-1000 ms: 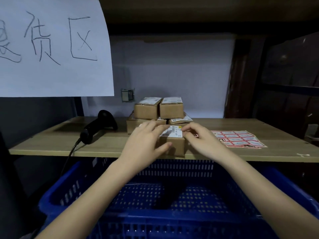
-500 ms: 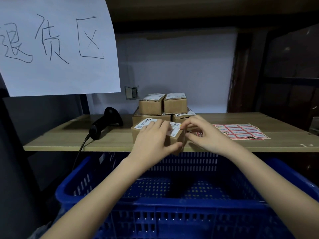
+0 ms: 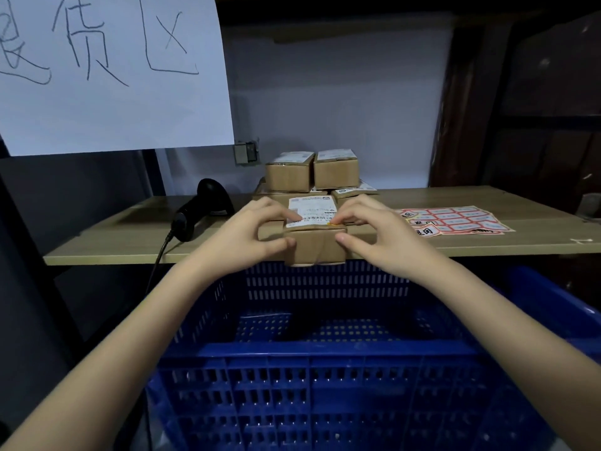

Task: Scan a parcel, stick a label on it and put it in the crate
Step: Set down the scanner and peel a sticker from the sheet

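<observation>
Both hands, left [image 3: 247,234] and right [image 3: 374,232], clamp the small brown cardboard parcel [image 3: 313,245] at the wooden desk's [image 3: 455,242] edge, seemingly labelled; next, lower it into the blue plastic crate [image 3: 325,353].

The parcel [image 3: 313,247] is plain brown cardboard with a white printed label [image 3: 312,208] bearing a black barcode. The crate [image 3: 325,379] is deep blue, pierced with rows of slots. The sticker sheet [image 3: 455,219] shows red-bordered pale labels. The scanner [image 3: 201,209] is black; the surface [image 3: 113,236] is pale wood-grain.
</observation>
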Action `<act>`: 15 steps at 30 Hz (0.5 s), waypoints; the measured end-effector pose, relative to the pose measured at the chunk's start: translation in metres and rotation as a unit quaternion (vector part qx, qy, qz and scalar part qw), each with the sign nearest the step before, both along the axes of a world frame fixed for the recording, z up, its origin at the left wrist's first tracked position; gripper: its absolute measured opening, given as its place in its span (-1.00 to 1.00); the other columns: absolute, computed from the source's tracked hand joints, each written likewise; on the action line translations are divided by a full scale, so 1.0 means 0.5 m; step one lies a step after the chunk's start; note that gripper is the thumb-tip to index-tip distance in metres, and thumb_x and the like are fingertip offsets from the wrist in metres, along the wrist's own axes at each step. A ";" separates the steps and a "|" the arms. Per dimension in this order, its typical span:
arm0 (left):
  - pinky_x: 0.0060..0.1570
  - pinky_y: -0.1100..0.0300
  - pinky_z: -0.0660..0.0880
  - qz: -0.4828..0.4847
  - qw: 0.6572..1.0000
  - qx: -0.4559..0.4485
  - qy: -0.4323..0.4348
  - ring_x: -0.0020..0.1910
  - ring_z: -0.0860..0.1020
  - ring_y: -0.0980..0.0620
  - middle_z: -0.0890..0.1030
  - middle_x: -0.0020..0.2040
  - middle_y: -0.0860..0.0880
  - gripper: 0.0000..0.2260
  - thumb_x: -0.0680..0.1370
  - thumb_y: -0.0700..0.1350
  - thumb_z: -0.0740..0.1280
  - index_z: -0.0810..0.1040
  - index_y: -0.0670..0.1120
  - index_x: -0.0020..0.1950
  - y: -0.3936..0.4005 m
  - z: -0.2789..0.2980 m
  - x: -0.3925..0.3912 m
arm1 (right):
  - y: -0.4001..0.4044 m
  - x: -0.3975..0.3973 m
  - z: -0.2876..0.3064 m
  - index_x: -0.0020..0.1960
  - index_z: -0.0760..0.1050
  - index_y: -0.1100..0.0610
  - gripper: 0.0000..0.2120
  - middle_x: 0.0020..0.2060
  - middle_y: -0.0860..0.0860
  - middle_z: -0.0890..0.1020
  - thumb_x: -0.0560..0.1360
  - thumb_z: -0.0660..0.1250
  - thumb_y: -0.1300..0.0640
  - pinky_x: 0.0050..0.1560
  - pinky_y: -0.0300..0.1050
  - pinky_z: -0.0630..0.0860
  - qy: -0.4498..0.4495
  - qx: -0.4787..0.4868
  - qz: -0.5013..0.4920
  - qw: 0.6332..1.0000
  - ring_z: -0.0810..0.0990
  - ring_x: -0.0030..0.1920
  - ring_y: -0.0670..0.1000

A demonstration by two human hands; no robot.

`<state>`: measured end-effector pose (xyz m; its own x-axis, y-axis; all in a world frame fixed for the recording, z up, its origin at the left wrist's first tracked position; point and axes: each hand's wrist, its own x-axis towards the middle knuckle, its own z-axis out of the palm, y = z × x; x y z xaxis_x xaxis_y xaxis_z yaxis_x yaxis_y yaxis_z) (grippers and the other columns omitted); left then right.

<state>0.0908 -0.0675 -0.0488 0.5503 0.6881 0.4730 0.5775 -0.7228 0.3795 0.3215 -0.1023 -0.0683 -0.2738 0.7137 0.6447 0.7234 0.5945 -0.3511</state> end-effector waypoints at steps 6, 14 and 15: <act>0.21 0.44 0.29 -0.018 1.000 0.005 -0.016 0.22 0.45 0.13 0.54 0.17 0.02 -0.73 0.47 -0.14 0.40 0.57 -0.04 0.18 0.023 -0.002 -0.009 | 0.010 -0.011 -0.004 0.08 0.56 0.08 -0.79 0.06 0.03 0.55 0.45 0.34 0.10 0.21 0.09 0.43 0.014 -0.008 -0.007 1.000 0.50 0.14 0.03; 0.20 0.52 0.25 -0.029 0.999 0.023 -0.021 0.20 0.45 0.20 0.51 0.19 0.05 -0.68 0.47 -0.09 0.40 0.53 0.00 0.22 0.033 -0.009 -0.010 | -0.003 0.010 -0.003 0.10 0.55 0.12 -0.80 0.01 -0.03 0.53 0.48 0.31 0.22 0.13 -0.23 0.44 0.081 -0.017 -0.025 0.996 0.54 0.05 -0.06; 0.19 0.55 0.24 -0.030 0.999 0.032 -0.023 0.18 0.45 0.24 0.50 0.19 0.06 -0.66 0.46 -0.09 0.40 0.52 0.00 0.23 0.030 -0.009 -0.011 | -0.004 0.027 -0.003 0.06 0.56 0.13 -0.83 -0.04 -0.04 0.53 0.48 0.32 0.25 0.07 -0.19 0.46 0.108 -0.007 -0.056 0.993 0.55 -0.01 -0.04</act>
<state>0.0854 -0.0524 -0.0533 0.5665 0.6218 0.5408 0.5149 -0.7795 0.3568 0.3352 -0.1045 -0.0698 -0.0489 0.7415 0.6691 0.6913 0.5086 -0.5132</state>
